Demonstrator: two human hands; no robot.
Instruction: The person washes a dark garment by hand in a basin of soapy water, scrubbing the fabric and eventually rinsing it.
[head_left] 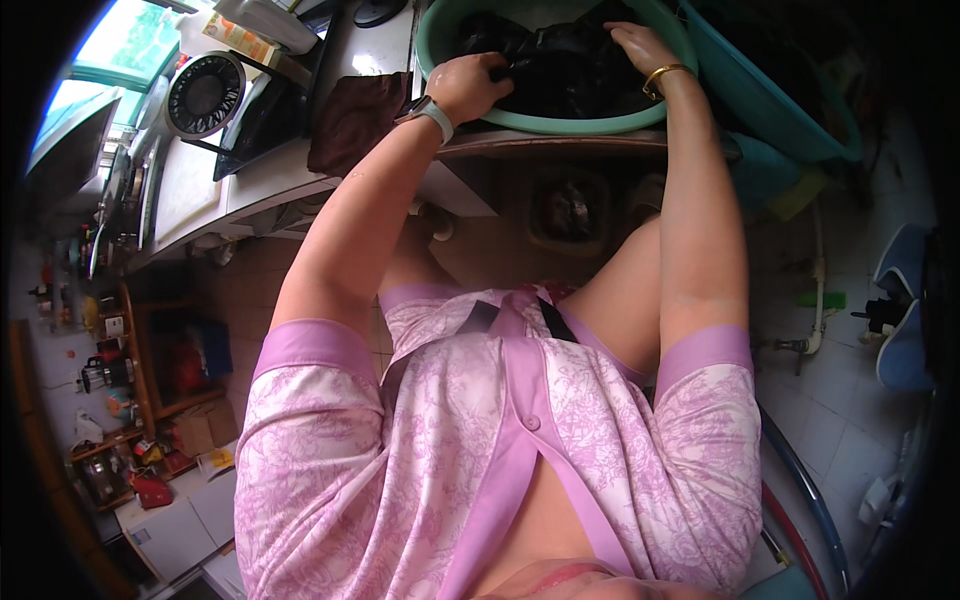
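Note:
A pale green basin (585, 126) at the top of the view holds wet-looking black cloth (560, 70). My left hand (470, 88), wearing a watch with a light band, reaches over the basin's left side. Its fingers curl down onto the cloth, and their tips are partly hidden in the dark folds. On the right side of the basin, my right hand (645, 52) rests at the cloth's edge with its fingers stretched forward. A gold bracelet (660, 78) circles that wrist.
A dark brown cloth (358, 122) lies on the counter left of the basin. Beyond it stand a round black fan-like grille (205, 95) and a white bottle. A larger teal tub (770, 90) leans at the right. Below the counter sits a small bin (568, 208).

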